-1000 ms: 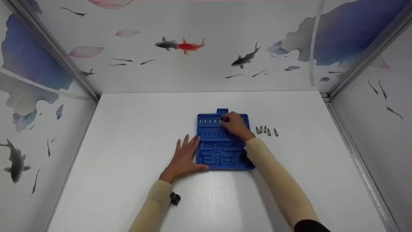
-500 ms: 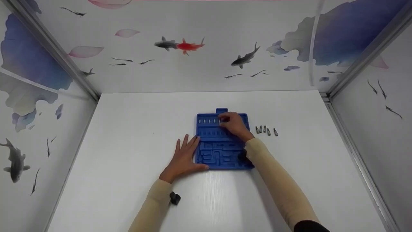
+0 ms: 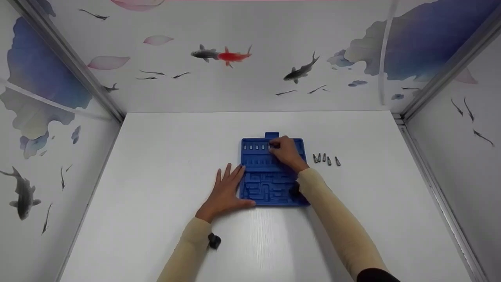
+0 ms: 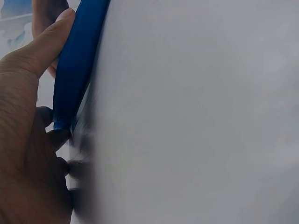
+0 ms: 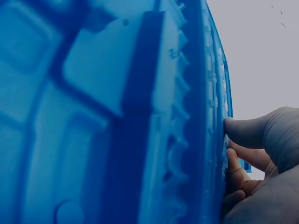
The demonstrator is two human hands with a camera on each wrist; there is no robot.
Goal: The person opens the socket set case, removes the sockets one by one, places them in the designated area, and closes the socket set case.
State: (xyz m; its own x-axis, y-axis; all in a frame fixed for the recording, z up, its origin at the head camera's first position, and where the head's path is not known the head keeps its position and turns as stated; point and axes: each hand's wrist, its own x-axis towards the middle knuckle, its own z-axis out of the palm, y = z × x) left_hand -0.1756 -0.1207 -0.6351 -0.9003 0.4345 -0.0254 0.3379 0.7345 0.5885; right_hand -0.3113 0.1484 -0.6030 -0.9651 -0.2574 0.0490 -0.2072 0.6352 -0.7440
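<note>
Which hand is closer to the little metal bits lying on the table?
Right. The right hand works on the blue tray, just left of the metal bits. The left hand rests beyond the tray's far side.

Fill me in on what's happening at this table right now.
A person is working at a blue tray lying flat on the white table. The left hand rests flat at the tray's left edge, thumb along its near edge. The right hand has its fingers curled at the tray's top row of slots, where several bits already sit. Five loose bits lie in a row right of the tray.
</note>
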